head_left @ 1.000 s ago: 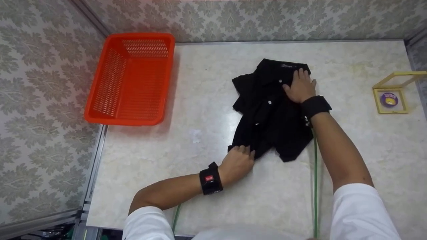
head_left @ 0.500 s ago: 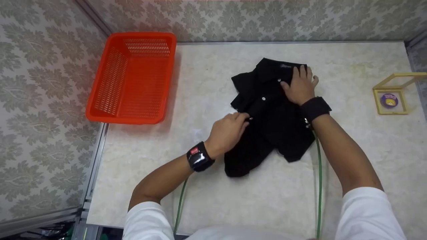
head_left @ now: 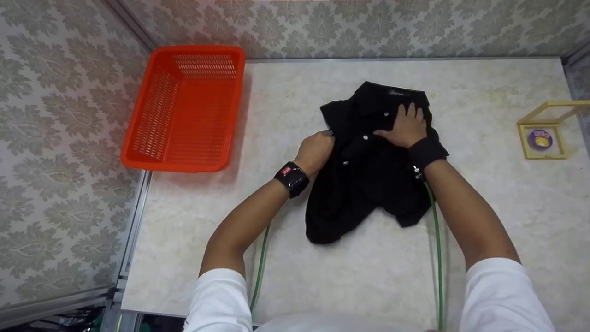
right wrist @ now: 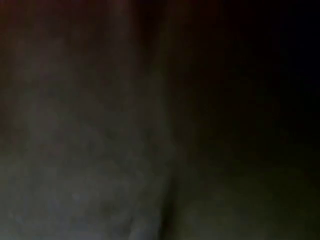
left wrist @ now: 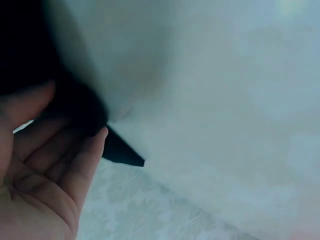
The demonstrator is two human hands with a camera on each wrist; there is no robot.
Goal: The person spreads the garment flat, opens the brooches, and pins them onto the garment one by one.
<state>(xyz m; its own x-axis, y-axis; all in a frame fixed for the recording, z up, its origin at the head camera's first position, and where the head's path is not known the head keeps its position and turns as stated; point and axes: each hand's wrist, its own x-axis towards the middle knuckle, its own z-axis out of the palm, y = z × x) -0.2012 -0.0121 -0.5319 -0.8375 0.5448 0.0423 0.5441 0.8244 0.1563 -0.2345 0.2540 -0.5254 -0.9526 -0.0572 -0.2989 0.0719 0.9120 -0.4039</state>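
A black button-up shirt (head_left: pixel 359 184) lies on the table with its collar toward the back wall and pale buttons down the front. My left hand (head_left: pixel 315 151) is at the shirt's left edge, just below the sleeve on that side. Dark cloth passes between thumb and fingers of the left hand (left wrist: pixel 50 175) in the left wrist view, the fingers bent around its edge. Below the collar, my right hand (head_left: pixel 406 127) rests on the shirt with fingers spread. The right wrist view is too dark to show detail.
An orange plastic basket (head_left: pixel 198 120) stands at the back left of the pale table (head_left: pixel 221 221). On the right is an opened yellow frame (head_left: pixel 544 141) with a round purple badge in it. Green cables (head_left: pixel 438 258) run from both wrists toward the body.
My left hand has moved up along the shirt's left side, from the hem to below the sleeve. The left lower part now lies spread further toward me. The right hand has slid slightly down.
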